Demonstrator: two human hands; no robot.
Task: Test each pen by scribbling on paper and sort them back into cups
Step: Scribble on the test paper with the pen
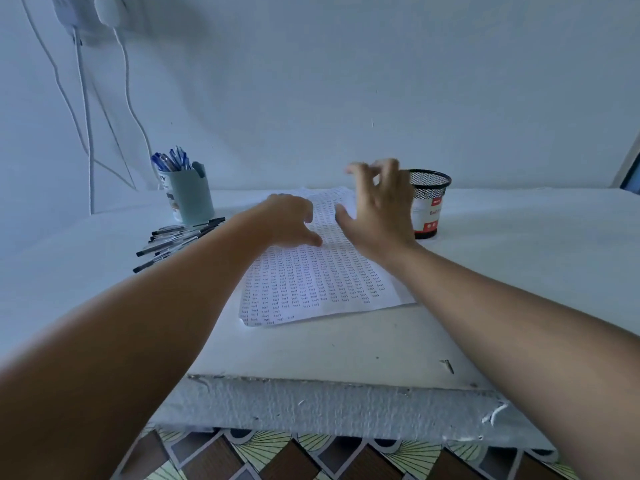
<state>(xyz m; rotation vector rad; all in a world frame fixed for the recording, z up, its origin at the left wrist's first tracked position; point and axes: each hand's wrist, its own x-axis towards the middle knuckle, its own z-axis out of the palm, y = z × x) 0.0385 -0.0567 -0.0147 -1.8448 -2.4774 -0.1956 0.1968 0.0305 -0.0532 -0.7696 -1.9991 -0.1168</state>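
Observation:
A sheet of paper (311,282) filled with rows of small scribbles lies in the middle of the white table (519,258). My left hand (291,220) rests on its upper part, fingers spread and pressing down. My right hand (375,202) hovers just above the sheet's far right corner with fingers loosely bent and blurred, holding nothing. A pale blue cup (188,195) at the back left holds several blue pens (171,159). Several black pens (173,242) lie loose in front of it. A black mesh cup (427,202) with a red and white label stands behind my right hand.
White cables (86,133) hang down the wall at the back left from a socket. The table's rough front edge (346,403) is close to me, with a patterned floor below it.

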